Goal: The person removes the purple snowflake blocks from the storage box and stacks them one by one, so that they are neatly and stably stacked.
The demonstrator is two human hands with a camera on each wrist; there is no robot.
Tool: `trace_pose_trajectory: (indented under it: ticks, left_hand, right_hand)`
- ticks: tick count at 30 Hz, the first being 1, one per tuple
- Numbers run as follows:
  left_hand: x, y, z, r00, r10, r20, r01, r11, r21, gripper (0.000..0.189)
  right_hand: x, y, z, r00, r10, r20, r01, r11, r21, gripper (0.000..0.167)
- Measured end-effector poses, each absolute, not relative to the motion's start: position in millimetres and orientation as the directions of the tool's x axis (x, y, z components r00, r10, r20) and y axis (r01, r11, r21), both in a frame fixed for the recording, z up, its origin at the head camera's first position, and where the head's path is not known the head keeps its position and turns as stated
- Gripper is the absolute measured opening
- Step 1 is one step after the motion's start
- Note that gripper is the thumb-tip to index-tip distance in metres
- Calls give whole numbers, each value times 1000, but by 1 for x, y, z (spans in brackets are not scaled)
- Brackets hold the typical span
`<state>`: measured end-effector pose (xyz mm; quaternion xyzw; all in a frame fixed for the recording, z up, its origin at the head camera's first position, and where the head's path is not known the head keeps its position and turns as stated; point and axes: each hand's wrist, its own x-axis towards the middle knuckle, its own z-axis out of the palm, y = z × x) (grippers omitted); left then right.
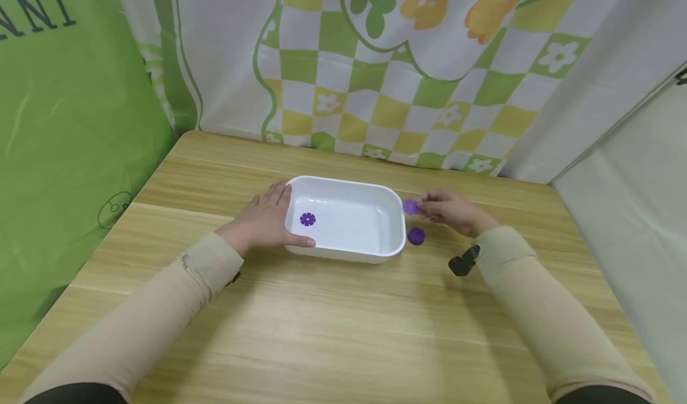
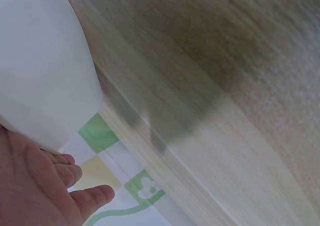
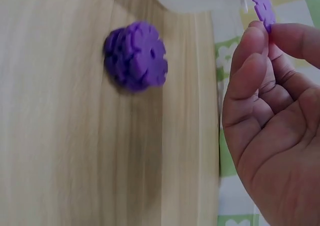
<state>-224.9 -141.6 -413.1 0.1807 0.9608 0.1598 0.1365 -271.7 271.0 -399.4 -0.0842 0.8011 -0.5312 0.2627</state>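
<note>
A white rectangular basin (image 1: 349, 253) with rounded corners stands on the wooden table. My left hand (image 1: 266, 220) rests on its left end, fingers straight along the rim and thumb over the near edge. One purple notched disc, a flower-shaped plastic piece (image 1: 308, 219), lies flat inside near the left end. Just beyond the right rim, my right hand (image 1: 448, 209) pinches another purple notched disc (image 3: 262, 6) by its edge between thumb and index finger. Below that hand, a small stack of purple notched discs (image 3: 137, 56) sits on the table beside the basin's right end.
The wooden table (image 1: 343, 332) reaches back to a checked, flowered curtain (image 1: 376, 93). A green cloth (image 1: 70, 123) hangs along the left side and a pale wall panel (image 1: 638, 177) along the right. A black wrist device (image 1: 463, 262) hangs by the right sleeve.
</note>
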Motion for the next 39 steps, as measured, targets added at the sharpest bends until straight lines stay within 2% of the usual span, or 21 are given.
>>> trace_pose_trajectory:
  ticks: [8, 19, 26, 39]
  left_hand:
    - [-225, -141, -413, -897, 390, -209, 301, 884, 358, 139]
    - [-226, -141, -413, -895, 391, -217, 297, 883, 365, 140]
    - [-226, -141, -413, -895, 393, -213, 299, 881, 367, 140]
    - [-228, -142, -416, -899, 387, -205, 299, 884, 360, 140]
  right_hand:
    - [-265, 287, -410, -846, -392, -362, 120, 521, -845, 22]
    - [-259, 294, -420, -822, -410, -395, 163, 494, -854, 24]
    - [-258, 297, -428, -817, -389, -425, 189, 517, -835, 18]
    - [-259, 297, -435, -823, -368, -433, 176, 560, -809, 22]
